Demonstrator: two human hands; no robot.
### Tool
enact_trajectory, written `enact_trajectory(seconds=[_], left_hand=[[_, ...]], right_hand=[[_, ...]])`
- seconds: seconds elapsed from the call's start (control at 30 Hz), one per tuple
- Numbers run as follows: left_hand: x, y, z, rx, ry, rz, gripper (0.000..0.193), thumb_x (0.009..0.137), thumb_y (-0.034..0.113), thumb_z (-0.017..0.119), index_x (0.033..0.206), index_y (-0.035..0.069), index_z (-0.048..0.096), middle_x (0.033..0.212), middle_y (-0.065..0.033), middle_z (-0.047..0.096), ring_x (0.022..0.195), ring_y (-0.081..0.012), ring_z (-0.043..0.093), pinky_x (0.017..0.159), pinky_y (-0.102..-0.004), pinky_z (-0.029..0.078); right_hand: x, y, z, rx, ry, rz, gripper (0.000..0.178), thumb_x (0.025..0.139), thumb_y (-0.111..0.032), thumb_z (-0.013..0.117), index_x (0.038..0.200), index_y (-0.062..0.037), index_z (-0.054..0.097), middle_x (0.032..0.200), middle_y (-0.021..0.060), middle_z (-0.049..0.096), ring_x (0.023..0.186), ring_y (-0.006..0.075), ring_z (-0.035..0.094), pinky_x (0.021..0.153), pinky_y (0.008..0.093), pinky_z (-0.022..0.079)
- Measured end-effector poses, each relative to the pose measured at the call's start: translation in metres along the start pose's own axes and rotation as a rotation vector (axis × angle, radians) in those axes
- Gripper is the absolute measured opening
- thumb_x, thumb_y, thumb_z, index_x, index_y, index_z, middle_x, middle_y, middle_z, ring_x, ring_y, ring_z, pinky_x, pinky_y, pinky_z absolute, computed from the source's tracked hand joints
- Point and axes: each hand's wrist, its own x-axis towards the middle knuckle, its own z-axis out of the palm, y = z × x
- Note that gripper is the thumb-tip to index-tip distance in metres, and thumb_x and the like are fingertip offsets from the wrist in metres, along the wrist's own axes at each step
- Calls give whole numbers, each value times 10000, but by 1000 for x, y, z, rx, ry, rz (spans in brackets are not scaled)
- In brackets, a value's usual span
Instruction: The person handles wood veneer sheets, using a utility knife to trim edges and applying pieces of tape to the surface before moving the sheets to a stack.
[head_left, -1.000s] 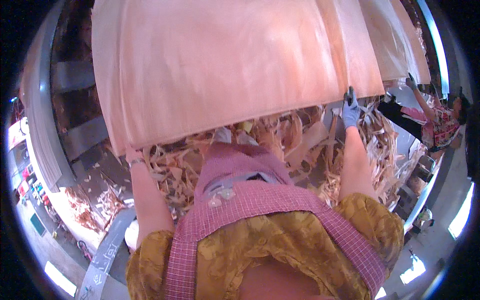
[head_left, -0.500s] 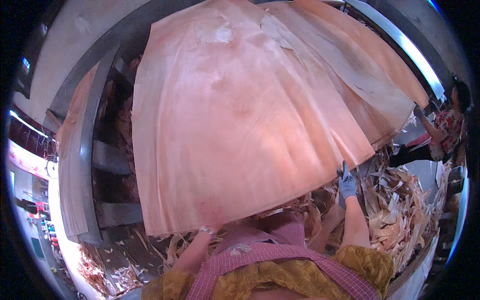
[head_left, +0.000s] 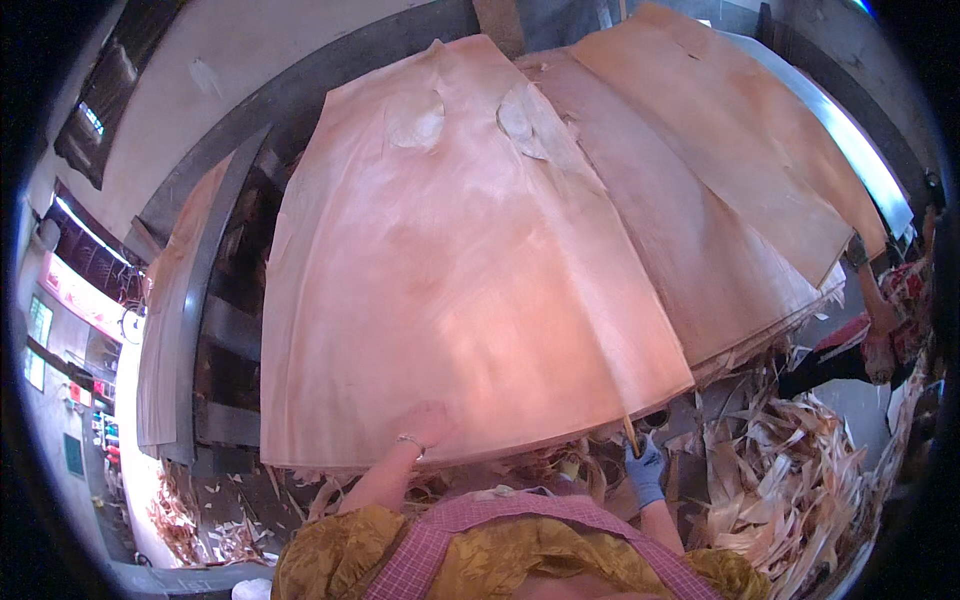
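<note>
Thin pinkish veneer sheet (head_left: 450, 270) is held up by its near edge: bare left hand (head_left: 428, 425) pinches underneath, gloved right hand (head_left: 645, 465) pinches its corner, keeping it flat.

Long pink-red sign (head_left: 82, 298) at far left edge, slanting down the wall, small green panel (head_left: 74, 455) below it, lettering too blurred.

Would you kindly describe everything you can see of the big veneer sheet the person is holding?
The veneer sheet is a large, very thin, pale pinkish-orange leaf of wood with faint grain and two lighter, patchy spots near its far end. It lies spread out, overlapping similar sheets on its right. Its near edge is slightly ragged. The bare left hand presses that edge, and the gloved right hand grips the near right corner. Wood scraps lie below.
</note>
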Motion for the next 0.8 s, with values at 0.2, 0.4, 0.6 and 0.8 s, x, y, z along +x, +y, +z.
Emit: enact_trajectory(seconds=[0.2, 0.4, 0.6, 0.8], left_hand=[[46, -24, 29, 14, -13, 166, 587, 886, 536, 513, 1265, 90, 549, 1360, -196, 534, 1284, -375, 476, 1076, -492, 385], [70, -26, 31, 1, -128, 109, 570, 876, 550, 523, 1308, 180, 543, 1344, -190, 553, 1321, -367, 438, 1086, -484, 373], [66, -9, 21, -66, -162, -5, 608, 851, 587, 554, 1287, 165, 574, 1320, -193, 567, 1224, -365, 534, 1044, -484, 420], [63, -29, 24, -14, -125, 46, 636, 843, 600, 555, 1273, 133, 594, 1292, -201, 585, 1186, -366, 564, 1018, -482, 439]], right_hand=[[26, 8, -23, 47, -103, 94, 245, 824, -259, 691, 961, -63, 637, 848, 185, 683, 809, 373, 661, 698, 456, 517], [27, 28, -10, 309, -137, 65, 320, 844, -276, 736, 962, 6, 641, 773, 75, 662, 708, 240, 635, 683, 370, 527], [63, 2, -16, 473, -418, 254, 279, 858, -250, 689, 994, -13, 631, 857, 170, 689, 777, 352, 667, 703, 428, 529], [37, 20, -6, -14, -237, 54, 322, 837, -291, 657, 1065, -67, 619, 936, 199, 696, 866, 398, 665, 749, 473, 524]])
